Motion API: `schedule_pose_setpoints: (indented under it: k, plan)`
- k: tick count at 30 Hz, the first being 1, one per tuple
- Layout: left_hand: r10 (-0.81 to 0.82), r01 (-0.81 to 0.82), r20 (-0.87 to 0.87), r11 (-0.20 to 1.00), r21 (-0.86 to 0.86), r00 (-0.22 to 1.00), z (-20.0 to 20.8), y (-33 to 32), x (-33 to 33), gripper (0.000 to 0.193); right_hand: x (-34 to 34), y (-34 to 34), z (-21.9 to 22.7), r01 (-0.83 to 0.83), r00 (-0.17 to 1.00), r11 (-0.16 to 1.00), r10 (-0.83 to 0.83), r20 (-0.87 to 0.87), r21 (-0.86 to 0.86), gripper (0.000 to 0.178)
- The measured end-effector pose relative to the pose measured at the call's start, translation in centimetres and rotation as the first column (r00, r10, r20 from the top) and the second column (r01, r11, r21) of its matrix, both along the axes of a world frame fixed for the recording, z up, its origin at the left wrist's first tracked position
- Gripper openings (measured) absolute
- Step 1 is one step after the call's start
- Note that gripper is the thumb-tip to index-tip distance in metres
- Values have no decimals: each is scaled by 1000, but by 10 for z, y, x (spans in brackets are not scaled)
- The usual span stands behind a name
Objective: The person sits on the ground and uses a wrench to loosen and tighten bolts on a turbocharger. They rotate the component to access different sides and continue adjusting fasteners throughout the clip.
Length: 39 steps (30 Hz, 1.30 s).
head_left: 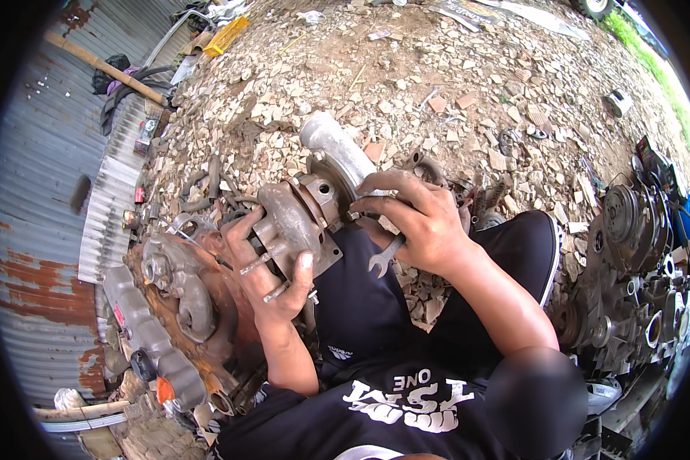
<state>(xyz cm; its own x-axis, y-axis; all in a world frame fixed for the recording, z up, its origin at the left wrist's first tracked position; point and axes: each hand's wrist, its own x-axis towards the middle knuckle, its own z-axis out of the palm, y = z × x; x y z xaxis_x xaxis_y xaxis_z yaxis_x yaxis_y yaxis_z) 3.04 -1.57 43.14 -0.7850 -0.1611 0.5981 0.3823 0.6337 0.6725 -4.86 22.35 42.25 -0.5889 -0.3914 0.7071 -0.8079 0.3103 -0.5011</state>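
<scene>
- Head view: the turbo (311, 201) is held over dark trousers (364, 299), its silver housing (331, 142) pointing away; whether it rests on them cannot be told.
- Left grip (259, 282): curled round the turbo's brown housing (287, 218), thumb near the flange (326, 259).
- Right grip (429, 222): partly closed, apparently on the wrench (389, 251), with fingers extended to the turbo beside the silver housing.
- Handling, as judged: heavy, rigid, hard to damage by hand; any oily film would make it slippery; stud (276, 293) threads are the vulnerable part.
- Advised hold: one palm beneath the brown housing, the other round the silver housing.
- Count: turbo, one; wrench in hand, one; studs by the left palm, two; grey cover (153, 330) at left, one; yellow crate (226, 36), one.
</scene>
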Motion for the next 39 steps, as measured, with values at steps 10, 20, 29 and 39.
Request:
schedule_pose_setpoints:
  k: [10,20,29,39]
  plan:
    - [-17,15,23,997,76,1000,-2,-2,3,77,-15,1,-1,-72,991,997,72,-112,9,37]
    - [-22,22,4,1000,-7,1000,-3,-6,3,79,-2,-1,11,-32,999,981,40,-36,193,38]
    - [-19,19,10,1000,0,1000,-3,-5,5,81,2,-5,9,22,996,991,-11,-85,133,25]
    - [-19,19,-1,1000,-14,1000,-3,-1,1,80,-1,5,9,14,996,991,-2,-90,132,38]
